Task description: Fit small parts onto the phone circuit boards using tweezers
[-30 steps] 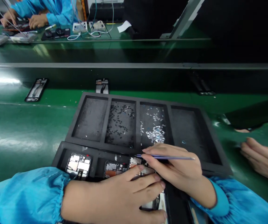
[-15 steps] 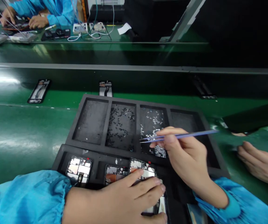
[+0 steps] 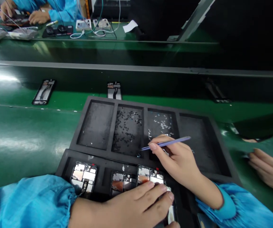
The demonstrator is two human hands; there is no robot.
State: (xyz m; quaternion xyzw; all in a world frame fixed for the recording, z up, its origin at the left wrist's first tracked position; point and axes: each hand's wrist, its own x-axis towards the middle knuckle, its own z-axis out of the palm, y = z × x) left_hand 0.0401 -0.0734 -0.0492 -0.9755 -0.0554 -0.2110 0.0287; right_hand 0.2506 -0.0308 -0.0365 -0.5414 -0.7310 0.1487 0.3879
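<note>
My right hand (image 3: 179,163) pinches thin blue tweezers (image 3: 167,143), whose tips point left at the divider between two middle compartments of a black foam tray (image 3: 98,101). One of these compartments holds several small dark parts (image 3: 128,125), the other several small silvery parts (image 3: 161,122). My left hand (image 3: 136,205) lies with fingers curled over an opened phone (image 3: 150,175) seated in a nearer black holder (image 3: 62,161). Two more opened phones (image 3: 83,177) sit in that holder to the left.
A green conveyor belt (image 3: 20,136) runs across, carrying phone frames (image 3: 43,91) behind the tray. Another person's hand (image 3: 268,169) rests at the right edge. At the far bench, another worker in blue sleeves (image 3: 55,9) handles items among cables and devices.
My right hand with the tweezers rose from the phone up over the silvery-parts compartment, then came down and left a little, the tips moving to the divider. My left hand stayed on the phone.
</note>
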